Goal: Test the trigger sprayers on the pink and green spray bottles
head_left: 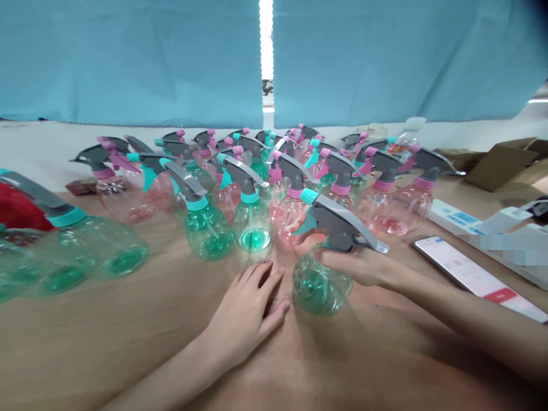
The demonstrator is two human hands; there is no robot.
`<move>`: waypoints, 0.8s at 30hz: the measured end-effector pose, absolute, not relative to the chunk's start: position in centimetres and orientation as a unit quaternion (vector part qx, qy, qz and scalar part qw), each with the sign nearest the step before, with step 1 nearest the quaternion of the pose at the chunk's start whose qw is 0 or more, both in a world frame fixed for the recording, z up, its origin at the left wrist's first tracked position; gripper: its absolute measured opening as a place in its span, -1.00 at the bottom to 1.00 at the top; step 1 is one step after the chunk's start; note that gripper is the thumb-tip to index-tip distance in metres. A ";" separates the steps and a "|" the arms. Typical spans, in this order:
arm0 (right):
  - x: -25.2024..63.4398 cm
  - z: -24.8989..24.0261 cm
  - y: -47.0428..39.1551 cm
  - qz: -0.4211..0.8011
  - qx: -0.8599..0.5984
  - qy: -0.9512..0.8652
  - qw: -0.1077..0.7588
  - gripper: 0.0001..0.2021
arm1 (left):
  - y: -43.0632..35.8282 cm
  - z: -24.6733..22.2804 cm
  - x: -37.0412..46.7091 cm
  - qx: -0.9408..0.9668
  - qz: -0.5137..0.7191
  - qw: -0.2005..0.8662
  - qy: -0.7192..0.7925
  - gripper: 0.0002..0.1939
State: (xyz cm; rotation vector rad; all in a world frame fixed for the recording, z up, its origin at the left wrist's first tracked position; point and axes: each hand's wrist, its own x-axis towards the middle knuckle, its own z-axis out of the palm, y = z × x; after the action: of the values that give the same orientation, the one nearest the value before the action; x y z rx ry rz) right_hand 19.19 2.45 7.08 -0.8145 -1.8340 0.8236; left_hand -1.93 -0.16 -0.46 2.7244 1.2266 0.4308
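Note:
My right hand (351,262) is wrapped round the neck of a green spray bottle (319,288) with a grey and turquoise trigger head, its fingers partly hidden behind it. The bottle stands slightly tilted, at or just above the wooden table (171,342); I cannot tell whether its base touches. To its left, my left hand (250,302) lies on the table with fingers stretched out and holds nothing. Just beyond that hand are two more green spray bottles (252,225), and a pink spray bottle (293,208) stands behind the held one.
Several pink and green spray bottles crowd the back of the table. More green bottles (111,245) stand at the left by a red object (21,205). At the right are a phone (479,274), a white power strip (454,217) and a cardboard box (500,162). A blue curtain (128,57) hangs behind.

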 end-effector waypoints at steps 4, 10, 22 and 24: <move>19.5 6.9 2.4 0.350 -0.327 -0.745 0.463 -0.78 | -0.2 -0.4 -1.9 0.899 0.152 0.060 0.406 -0.61; 19.9 6.7 2.2 0.352 -0.331 -0.750 0.453 -0.81 | -0.2 -0.4 -1.9 0.899 0.152 0.057 0.408 -0.61; 19.3 5.5 2.8 0.373 -0.281 -0.730 0.499 -0.56 | -2.0 -0.2 -1.0 0.885 0.209 0.139 0.392 -0.42; 19.0 5.4 2.7 0.377 -0.282 -0.729 0.498 -0.55 | -2.5 -0.2 -1.0 0.873 0.225 0.163 0.401 -0.36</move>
State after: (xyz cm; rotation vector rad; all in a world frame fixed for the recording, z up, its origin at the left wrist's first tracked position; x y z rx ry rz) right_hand 18.97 2.71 5.37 -0.6816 -1.7638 0.9132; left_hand -0.97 -2.49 -0.22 2.4895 1.1450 0.6426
